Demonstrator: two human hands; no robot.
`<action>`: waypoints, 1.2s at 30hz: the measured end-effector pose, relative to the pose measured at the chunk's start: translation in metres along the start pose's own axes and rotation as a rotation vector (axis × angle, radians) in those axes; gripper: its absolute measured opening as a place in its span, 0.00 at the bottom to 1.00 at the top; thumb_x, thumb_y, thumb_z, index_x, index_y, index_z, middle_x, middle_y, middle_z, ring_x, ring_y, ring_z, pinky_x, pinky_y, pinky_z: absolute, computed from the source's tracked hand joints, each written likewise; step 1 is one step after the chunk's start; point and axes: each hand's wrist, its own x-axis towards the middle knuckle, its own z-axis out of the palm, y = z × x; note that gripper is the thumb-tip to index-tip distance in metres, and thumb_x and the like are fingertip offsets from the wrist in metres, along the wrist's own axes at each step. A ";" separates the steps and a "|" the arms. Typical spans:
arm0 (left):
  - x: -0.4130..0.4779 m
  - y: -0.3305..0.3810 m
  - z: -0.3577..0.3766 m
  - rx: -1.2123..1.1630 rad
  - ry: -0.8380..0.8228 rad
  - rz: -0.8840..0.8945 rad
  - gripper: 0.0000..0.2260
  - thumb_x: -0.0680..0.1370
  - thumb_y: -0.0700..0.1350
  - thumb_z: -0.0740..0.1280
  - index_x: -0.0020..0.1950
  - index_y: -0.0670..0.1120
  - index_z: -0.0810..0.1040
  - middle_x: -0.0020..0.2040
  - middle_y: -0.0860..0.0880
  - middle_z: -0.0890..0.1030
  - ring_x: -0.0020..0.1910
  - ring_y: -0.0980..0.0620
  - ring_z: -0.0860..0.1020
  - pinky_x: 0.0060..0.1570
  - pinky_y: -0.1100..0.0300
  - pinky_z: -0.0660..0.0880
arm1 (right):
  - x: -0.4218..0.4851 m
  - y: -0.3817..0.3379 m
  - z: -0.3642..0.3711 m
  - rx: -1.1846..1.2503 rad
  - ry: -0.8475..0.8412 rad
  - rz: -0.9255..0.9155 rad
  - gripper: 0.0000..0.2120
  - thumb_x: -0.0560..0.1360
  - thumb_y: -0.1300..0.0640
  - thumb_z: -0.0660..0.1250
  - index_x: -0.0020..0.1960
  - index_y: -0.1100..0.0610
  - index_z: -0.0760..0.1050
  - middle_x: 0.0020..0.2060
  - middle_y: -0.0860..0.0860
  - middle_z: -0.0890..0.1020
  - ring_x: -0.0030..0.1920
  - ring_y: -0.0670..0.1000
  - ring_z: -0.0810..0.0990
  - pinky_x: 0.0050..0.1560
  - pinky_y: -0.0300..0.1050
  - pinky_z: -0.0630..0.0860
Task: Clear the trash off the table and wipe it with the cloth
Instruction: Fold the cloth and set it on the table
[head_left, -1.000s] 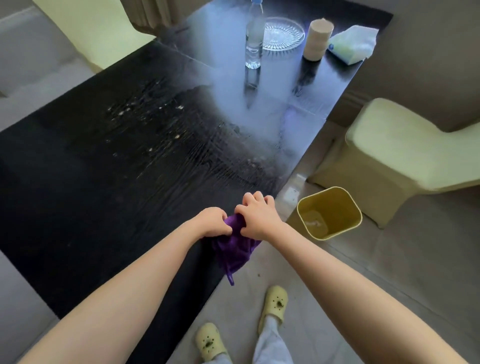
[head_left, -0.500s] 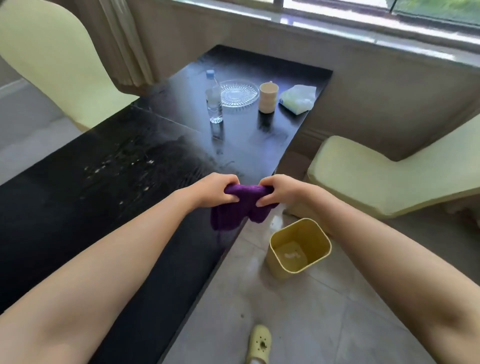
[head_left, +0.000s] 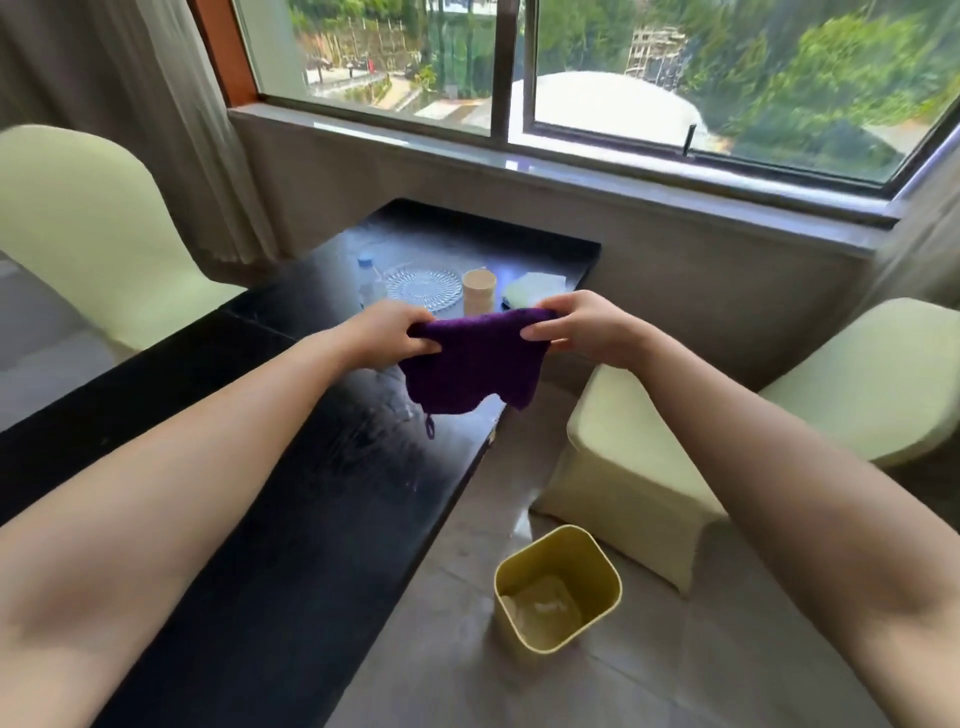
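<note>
A purple cloth (head_left: 470, 364) hangs spread out in the air above the right edge of the black table (head_left: 291, 499). My left hand (head_left: 389, 335) pinches its upper left corner and my right hand (head_left: 582, 327) pinches its upper right corner. A small loop dangles from the cloth's bottom edge. The tabletop below shows wet wipe streaks.
A yellow bin (head_left: 558, 608) stands on the floor to the right of the table. At the table's far end are a water bottle (head_left: 370, 280), a glass plate (head_left: 423, 288), a beige cup (head_left: 479, 291) and a tissue pack (head_left: 535, 288). Pale green chairs (head_left: 727, 415) flank the table.
My hands have lifted the cloth from the table edge and pulled it apart from a bunch into a spread sheet. My head has tilted up, bringing the window into view.
</note>
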 end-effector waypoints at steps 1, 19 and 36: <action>0.005 0.000 -0.002 -0.014 0.018 -0.010 0.11 0.77 0.45 0.66 0.56 0.41 0.79 0.50 0.43 0.81 0.49 0.46 0.76 0.49 0.56 0.69 | 0.004 -0.002 -0.003 0.048 0.021 -0.020 0.06 0.73 0.67 0.69 0.44 0.57 0.79 0.41 0.52 0.80 0.49 0.52 0.79 0.60 0.50 0.75; 0.130 -0.056 0.002 -0.839 -0.307 -0.157 0.09 0.78 0.48 0.64 0.53 0.45 0.78 0.48 0.48 0.83 0.46 0.56 0.82 0.42 0.68 0.80 | 0.141 0.031 -0.024 0.407 0.336 -0.021 0.05 0.74 0.60 0.69 0.50 0.56 0.77 0.46 0.54 0.82 0.49 0.55 0.81 0.59 0.55 0.77; 0.216 -0.090 0.085 -1.142 0.176 -0.275 0.13 0.77 0.32 0.62 0.44 0.51 0.73 0.40 0.51 0.76 0.39 0.56 0.74 0.39 0.60 0.72 | 0.241 0.109 -0.020 -0.347 0.680 0.051 0.15 0.83 0.53 0.51 0.59 0.60 0.71 0.52 0.63 0.82 0.52 0.63 0.79 0.44 0.48 0.66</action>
